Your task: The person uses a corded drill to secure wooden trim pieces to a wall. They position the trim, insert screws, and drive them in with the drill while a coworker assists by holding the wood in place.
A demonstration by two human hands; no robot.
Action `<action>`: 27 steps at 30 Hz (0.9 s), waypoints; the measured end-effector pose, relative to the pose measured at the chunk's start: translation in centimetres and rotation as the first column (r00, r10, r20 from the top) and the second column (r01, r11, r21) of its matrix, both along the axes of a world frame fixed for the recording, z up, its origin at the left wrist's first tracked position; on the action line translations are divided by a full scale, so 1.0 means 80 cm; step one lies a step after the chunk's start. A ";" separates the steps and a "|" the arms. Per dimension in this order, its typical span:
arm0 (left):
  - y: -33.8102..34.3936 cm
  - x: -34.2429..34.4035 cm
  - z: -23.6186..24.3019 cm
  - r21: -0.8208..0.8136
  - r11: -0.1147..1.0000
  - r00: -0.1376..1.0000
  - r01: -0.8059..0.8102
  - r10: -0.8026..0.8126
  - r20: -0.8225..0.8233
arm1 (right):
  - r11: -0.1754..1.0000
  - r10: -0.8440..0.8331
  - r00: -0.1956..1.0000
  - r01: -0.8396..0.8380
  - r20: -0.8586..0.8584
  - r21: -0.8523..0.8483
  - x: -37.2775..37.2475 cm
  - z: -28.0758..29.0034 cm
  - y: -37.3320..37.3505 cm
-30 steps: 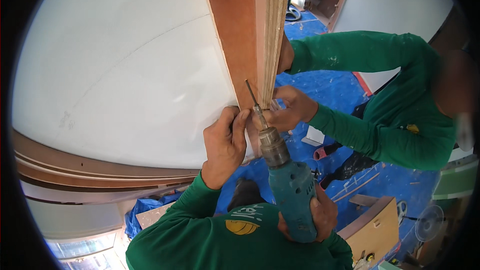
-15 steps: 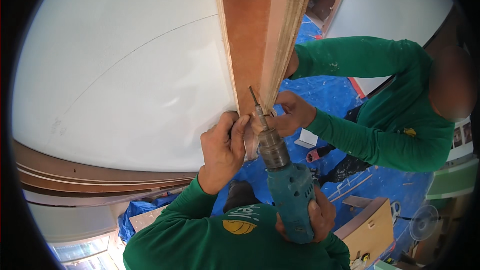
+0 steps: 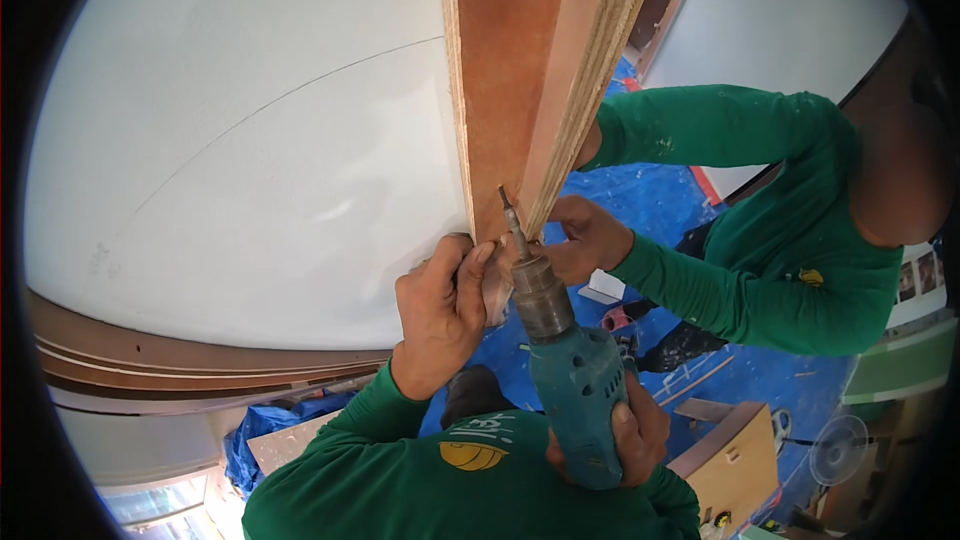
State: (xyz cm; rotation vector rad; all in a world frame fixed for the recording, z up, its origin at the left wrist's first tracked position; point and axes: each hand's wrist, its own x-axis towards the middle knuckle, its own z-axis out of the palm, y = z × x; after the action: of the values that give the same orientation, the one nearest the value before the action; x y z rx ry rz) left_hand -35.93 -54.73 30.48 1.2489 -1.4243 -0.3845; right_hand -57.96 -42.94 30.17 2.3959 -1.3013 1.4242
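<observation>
My right hand [image 3: 640, 430] grips a teal power drill [image 3: 575, 400] low in the view, its long bit [image 3: 510, 205] pointing up at the brown face of a tall plywood-edged board [image 3: 510, 50]; I cannot tell whether the tip touches it. My left hand [image 3: 440, 310] pinches the board's lower left end, fingertips beside the bit and against the white panel [image 3: 240, 200]. A co-worker's hand [image 3: 580, 235] holds the lower right end of the board, just beside the drill's chuck [image 3: 540, 295]. That person's other hand is mostly hidden behind the board.
The co-worker [image 3: 790, 200] in green stands at the right. Blue sheeting [image 3: 650, 190] covers the floor, with a tan plywood piece [image 3: 725, 460] and a clear fan [image 3: 840, 450] at lower right. Stacked curved boards [image 3: 200, 365] edge the white panel. A white board [image 3: 760, 10] stands behind.
The board appears wider and farther right in view. The drill, both my hands and the co-worker's lower hand sit slightly lower and left. Less of the bit shows.
</observation>
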 end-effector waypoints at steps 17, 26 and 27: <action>-0.003 0.000 0.006 -0.026 1.000 1.000 -0.013 0.013 0.010 | 0.998 0.050 0.995 -0.053 -0.089 -0.040 -0.004 0.018 -0.021; 0.000 0.002 0.005 -0.012 1.000 1.000 -0.001 0.002 0.017 | 0.997 0.021 0.992 -0.031 -0.123 -0.074 -0.005 0.001 -0.024; 0.003 0.003 0.006 -0.007 1.000 1.000 -0.002 0.003 0.023 | 0.998 0.012 0.993 -0.020 -0.118 -0.063 -0.005 0.003 -0.020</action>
State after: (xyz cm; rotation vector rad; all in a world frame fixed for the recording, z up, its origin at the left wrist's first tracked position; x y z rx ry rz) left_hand -35.72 -54.53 30.97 1.2533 -1.4426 -0.3644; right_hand -58.33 -44.52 30.44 2.4134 -1.1937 1.2855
